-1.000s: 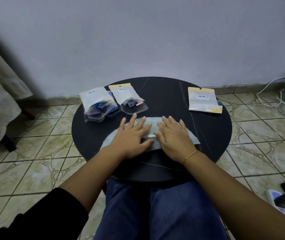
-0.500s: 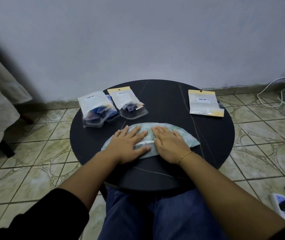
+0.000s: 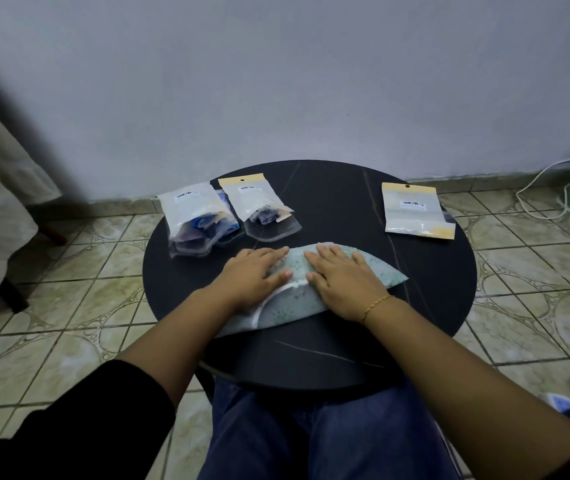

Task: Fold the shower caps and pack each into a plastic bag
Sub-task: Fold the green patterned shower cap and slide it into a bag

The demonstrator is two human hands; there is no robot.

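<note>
A pale green patterned shower cap [image 3: 373, 268] lies flattened into a half-moon shape near the middle of the round black table [image 3: 345, 209], its white elastic edge curving along the near left side. The left hand [image 3: 254, 275] presses flat on the cap's left part with straight fingers pointing away from the person, and the right hand [image 3: 342, 277] lies flat on the middle of the cap the same way; the two hands sit side by side, thumbs close together but not clearly touching, and neither grips anything. A thin gold bracelet [image 3: 375, 306] circles the right wrist. Beyond the cap, at the table's far left, rests a packed plastic bag [image 3: 191, 218] with blue folded material inside, and just beside it to the right a second packed bag [image 3: 257, 206] with a yellow header strip. Well apart, at the table's far right edge, lies a flat bag [image 3: 413, 211] with a barcode label. The table stands on a tiled floor [image 3: 79, 271] near a grey wall [image 3: 276, 81], and a white cable [image 3: 536, 188] trails over the floor at right.
</note>
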